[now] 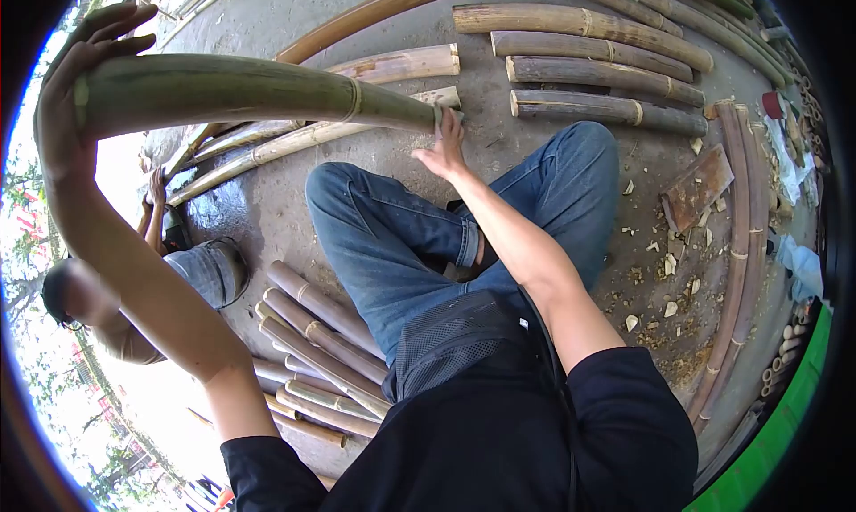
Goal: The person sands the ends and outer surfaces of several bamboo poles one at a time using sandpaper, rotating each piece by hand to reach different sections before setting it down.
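A thick green bamboo pole (232,89) is lifted crosswise in front of me, with a node ring right of its middle. My left hand (67,89) supports the wide end at the left, its palm against the pole and several fingers reaching past the top. At the narrower end my right hand (446,147) grips the pole, thumb sticking out to the left; part of its grasp is hidden. Below the pole, cut bamboo pieces (303,144) lie on the ground. My crossed legs in jeans (383,227) are under my right forearm.
Several cut bamboo lengths (597,73) lie at the upper right, and more (321,320) beside my left leg. A rusty blade-like plate (697,188) sits among wood chips (670,264) at right. Another person (205,271) is at the left. Long poles (736,262) line the right side.
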`<state>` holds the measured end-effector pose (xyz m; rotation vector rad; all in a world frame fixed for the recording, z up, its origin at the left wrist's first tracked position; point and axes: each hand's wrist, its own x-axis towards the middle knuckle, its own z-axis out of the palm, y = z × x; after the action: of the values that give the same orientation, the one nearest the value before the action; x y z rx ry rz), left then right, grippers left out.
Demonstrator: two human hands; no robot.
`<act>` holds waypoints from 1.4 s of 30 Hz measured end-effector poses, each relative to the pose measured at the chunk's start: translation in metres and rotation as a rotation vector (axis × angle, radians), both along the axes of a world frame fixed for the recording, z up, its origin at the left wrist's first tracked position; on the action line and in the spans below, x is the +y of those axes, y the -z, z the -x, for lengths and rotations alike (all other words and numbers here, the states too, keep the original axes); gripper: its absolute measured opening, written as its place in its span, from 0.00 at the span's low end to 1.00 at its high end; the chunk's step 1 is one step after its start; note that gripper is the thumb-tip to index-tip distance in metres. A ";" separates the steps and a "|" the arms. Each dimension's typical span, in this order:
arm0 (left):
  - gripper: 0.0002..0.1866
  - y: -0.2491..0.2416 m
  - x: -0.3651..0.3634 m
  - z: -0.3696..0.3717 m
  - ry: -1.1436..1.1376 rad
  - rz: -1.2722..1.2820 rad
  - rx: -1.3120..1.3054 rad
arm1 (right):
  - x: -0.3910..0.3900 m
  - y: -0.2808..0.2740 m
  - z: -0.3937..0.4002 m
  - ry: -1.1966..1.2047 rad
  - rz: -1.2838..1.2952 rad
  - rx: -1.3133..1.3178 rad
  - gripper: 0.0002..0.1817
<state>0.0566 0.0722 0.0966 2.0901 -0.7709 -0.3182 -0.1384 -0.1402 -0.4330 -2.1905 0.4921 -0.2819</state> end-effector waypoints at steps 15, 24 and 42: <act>0.31 0.020 0.060 0.053 -0.100 -0.007 -0.046 | -0.025 0.015 -0.003 -0.022 -0.180 -0.232 0.37; 0.28 0.011 0.032 0.085 -0.101 -0.016 -0.061 | 0.067 -0.241 -0.014 -0.107 -0.144 -0.716 0.42; 0.27 0.010 0.012 0.119 -0.062 0.095 -0.081 | -0.042 -0.003 0.008 -0.079 0.002 -0.151 0.36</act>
<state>-0.0624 0.0845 0.0861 2.0425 -0.7525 -0.1601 -0.1469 -0.1827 -0.4300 -2.1652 0.3206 -0.4017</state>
